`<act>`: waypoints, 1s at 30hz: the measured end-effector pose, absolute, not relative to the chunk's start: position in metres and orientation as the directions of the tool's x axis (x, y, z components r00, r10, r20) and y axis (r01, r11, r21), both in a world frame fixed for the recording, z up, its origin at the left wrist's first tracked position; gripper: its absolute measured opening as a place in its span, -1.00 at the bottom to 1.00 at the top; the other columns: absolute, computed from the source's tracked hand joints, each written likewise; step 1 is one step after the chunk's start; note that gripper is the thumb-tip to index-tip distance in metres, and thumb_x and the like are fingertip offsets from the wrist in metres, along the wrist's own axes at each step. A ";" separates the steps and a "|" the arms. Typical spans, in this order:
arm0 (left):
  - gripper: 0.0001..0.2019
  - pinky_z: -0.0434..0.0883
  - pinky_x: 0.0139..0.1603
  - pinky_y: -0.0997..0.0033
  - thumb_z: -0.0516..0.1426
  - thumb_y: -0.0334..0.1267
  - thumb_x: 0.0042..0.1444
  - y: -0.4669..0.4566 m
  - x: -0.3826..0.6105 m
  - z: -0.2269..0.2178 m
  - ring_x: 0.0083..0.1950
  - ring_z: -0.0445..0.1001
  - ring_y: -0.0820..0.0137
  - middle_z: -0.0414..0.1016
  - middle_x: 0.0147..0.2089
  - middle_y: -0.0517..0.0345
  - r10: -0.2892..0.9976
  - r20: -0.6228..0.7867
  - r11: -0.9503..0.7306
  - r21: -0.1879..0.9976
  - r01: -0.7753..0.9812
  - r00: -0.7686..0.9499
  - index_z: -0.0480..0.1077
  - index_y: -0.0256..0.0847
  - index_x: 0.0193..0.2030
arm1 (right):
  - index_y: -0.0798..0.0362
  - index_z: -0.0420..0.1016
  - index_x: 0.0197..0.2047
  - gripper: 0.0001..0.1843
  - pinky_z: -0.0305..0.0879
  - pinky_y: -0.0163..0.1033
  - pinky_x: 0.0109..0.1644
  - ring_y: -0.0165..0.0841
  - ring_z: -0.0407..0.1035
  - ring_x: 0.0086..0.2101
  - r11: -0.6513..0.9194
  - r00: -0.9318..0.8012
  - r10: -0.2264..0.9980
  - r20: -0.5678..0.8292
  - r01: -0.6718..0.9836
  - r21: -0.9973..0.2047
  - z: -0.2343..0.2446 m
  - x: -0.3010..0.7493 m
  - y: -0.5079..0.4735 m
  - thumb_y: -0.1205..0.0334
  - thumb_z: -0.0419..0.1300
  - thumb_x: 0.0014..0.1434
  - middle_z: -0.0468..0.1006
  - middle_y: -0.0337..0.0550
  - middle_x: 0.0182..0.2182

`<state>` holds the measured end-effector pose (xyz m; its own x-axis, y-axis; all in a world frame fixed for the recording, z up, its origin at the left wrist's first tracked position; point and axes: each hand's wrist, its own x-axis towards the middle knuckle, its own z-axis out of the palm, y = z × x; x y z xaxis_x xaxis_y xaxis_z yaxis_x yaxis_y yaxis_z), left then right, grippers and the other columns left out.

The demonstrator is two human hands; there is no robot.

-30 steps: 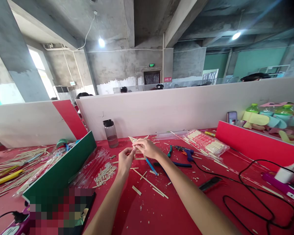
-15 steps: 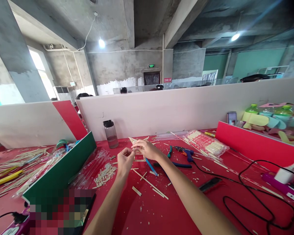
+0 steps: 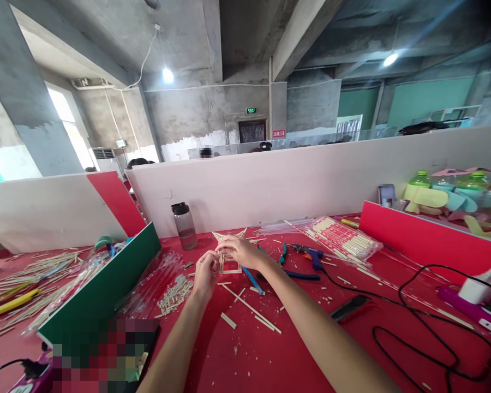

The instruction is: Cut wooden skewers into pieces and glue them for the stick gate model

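Over the red table (image 3: 245, 360) my left hand (image 3: 205, 274) and my right hand (image 3: 239, 250) meet at a small frame of thin wooden sticks (image 3: 230, 266). The left hand's fingers are pinched together at the frame's left side. The right hand curls over the frame's top edge, its fingers closed on a stick. Part of the frame is hidden under the right hand. Loose sticks (image 3: 251, 309) and short offcuts (image 3: 173, 292) lie on the table just below both hands.
A dark-capped bottle (image 3: 184, 225) stands behind the hands. Blue-handled pliers (image 3: 298, 274), a glue gun (image 3: 310, 253) and a bag of sticks (image 3: 343, 240) lie to the right, with a black cable (image 3: 409, 322). A green board (image 3: 102, 284) leans at the left.
Both hands have shifted slightly left and down with the stick frame. The view has tilted a little.
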<state>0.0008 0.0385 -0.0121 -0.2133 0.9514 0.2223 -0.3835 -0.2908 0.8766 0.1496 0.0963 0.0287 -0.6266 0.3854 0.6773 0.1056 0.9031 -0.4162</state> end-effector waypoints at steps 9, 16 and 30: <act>-0.83 0.13 -0.57 0.51 0.10 -0.23 -0.19 0.030 -0.015 0.012 -0.59 0.09 0.56 0.06 -0.57 0.34 0.963 0.197 -0.265 0.817 -0.512 -0.184 0.12 -0.17 -0.58 | -0.04 0.58 -0.07 -0.78 0.30 -0.24 0.03 -0.33 0.45 -0.11 0.866 -0.602 0.444 0.663 0.098 -0.490 0.024 0.156 0.105 0.33 0.12 0.32 0.57 -0.13 -0.13; -0.66 0.01 -0.63 0.54 0.19 -0.07 -0.11 0.043 -0.038 0.000 -0.65 0.04 0.58 0.03 -0.62 0.43 0.830 0.132 -0.256 0.954 -0.159 -0.541 0.07 -0.13 -0.53 | -0.05 0.57 -0.03 -0.75 0.33 -0.21 0.06 -0.32 0.45 -0.07 0.840 -0.606 0.469 0.642 0.081 -0.537 0.021 0.160 0.108 0.32 0.10 0.32 0.57 -0.12 -0.07; -0.41 0.32 -0.41 0.47 0.13 0.29 0.02 0.043 -0.010 -0.006 -0.33 0.45 0.35 0.54 -0.21 -0.05 0.973 0.173 -0.166 0.984 0.056 -0.153 0.52 -0.30 -0.26 | 0.03 0.58 -0.11 -0.77 0.36 -0.20 0.00 -0.29 0.49 -0.12 0.732 -0.571 0.573 0.588 0.034 -0.681 0.030 0.168 0.105 0.27 0.10 0.27 0.63 -0.14 -0.16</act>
